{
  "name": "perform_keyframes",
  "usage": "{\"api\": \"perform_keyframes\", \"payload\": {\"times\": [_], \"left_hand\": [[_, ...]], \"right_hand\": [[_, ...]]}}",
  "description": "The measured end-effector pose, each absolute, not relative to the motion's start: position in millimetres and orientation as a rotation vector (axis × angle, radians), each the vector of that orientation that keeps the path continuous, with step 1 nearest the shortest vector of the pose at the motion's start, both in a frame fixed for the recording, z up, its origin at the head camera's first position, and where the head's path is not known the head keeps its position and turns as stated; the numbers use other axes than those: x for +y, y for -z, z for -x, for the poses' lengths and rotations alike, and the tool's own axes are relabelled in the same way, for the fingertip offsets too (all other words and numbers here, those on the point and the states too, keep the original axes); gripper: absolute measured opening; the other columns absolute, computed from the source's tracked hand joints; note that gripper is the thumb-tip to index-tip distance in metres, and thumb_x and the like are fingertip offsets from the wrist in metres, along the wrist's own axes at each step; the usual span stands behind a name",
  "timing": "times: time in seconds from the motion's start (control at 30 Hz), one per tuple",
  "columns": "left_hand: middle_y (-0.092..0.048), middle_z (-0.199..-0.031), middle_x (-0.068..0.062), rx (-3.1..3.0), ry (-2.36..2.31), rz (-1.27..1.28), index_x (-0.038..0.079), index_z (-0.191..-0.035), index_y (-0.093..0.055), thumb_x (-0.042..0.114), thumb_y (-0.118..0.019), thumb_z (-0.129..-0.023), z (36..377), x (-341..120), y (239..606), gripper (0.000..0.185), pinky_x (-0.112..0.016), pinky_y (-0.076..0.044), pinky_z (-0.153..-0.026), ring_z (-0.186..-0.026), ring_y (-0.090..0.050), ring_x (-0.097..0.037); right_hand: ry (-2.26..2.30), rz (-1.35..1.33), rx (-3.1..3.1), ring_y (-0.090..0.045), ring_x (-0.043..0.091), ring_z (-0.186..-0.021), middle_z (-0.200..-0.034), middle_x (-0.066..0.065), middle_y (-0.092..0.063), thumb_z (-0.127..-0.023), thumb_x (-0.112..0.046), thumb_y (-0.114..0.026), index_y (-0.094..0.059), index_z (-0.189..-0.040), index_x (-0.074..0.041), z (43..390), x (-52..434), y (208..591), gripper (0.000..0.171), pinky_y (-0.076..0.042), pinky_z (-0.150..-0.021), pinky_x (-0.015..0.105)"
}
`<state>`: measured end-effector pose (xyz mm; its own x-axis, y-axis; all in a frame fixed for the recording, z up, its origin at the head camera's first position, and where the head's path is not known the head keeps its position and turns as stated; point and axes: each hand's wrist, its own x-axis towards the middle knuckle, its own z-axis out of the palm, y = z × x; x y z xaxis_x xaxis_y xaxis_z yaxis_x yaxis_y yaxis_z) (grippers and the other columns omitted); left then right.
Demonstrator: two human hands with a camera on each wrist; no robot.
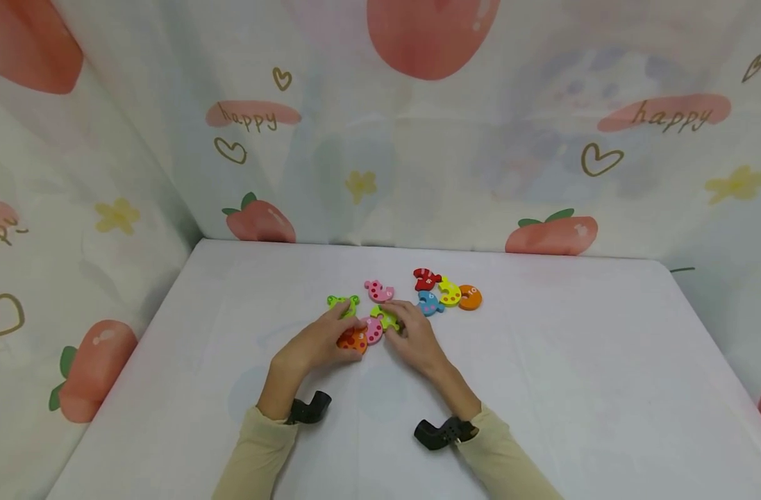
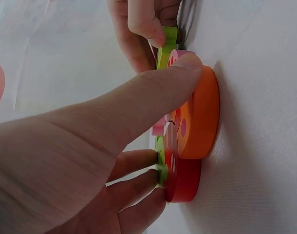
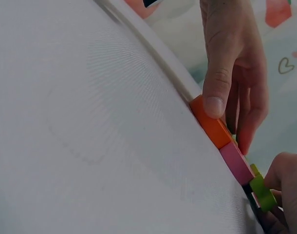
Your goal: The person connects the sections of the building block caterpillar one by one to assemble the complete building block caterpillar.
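My left hand (image 1: 314, 344) holds an orange animal-shaped puzzle piece (image 1: 353, 342) with dark spots, its thumb on the near edge. In the left wrist view, its other fingers touch a green piece (image 2: 161, 170) beside a red piece (image 2: 185, 187). A pink spotted piece (image 1: 373, 331) lies against the orange one, between the hands. My right hand (image 1: 420, 342) pinches a yellow-green piece (image 1: 388, 319) at the pink one's far right side. A green frog-like piece (image 1: 341, 303) lies by the left fingers, partly covered.
Another pink piece (image 1: 379, 291) lies farther back. To its right sit a red-striped piece (image 1: 425, 279), a blue piece (image 1: 428, 303), a yellow piece (image 1: 449, 292) and an orange ring-like piece (image 1: 471, 297). A white cloth covers the table (image 1: 574, 389); a printed curtain (image 1: 418, 160) stands behind.
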<state>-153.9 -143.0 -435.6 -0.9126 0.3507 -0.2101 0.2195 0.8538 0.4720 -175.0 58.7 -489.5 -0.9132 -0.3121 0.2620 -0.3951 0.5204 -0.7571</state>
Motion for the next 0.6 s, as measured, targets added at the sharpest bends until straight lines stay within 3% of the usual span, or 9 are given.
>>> {"api": "perform_keyframes", "payload": {"times": [0.37,0.6], "left_hand": [[-0.025,-0.152,-0.008,2.726,-0.657,-0.434,0.023,-0.128,-0.054,0.034,-0.073,-0.077,156.3,-142.2,435.9,0.055,-0.047,-0.033,-0.109,-0.139,-0.028,-0.028],[-0.037,-0.143,-0.016,2.811,-0.573,-0.507,0.014,-0.113,-0.061,0.03,-0.068,-0.081,159.4,-138.1,439.3,0.036,-0.049,-0.037,-0.104,-0.133,-0.036,-0.034]], "right_hand": [[-1.288,-0.64,-2.722,-0.047,0.025,-0.12,-0.129,0.007,-0.054,-0.084,-0.009,-0.058,-0.06,-0.119,-0.009,176.6,59.4,488.8,0.035,-0.04,-0.103,0.046],[-1.284,-0.664,-2.721,-0.046,0.025,-0.121,-0.129,0.007,-0.053,-0.085,-0.01,-0.058,-0.059,-0.12,-0.009,175.2,59.3,490.8,0.036,-0.04,-0.103,0.046]]}}
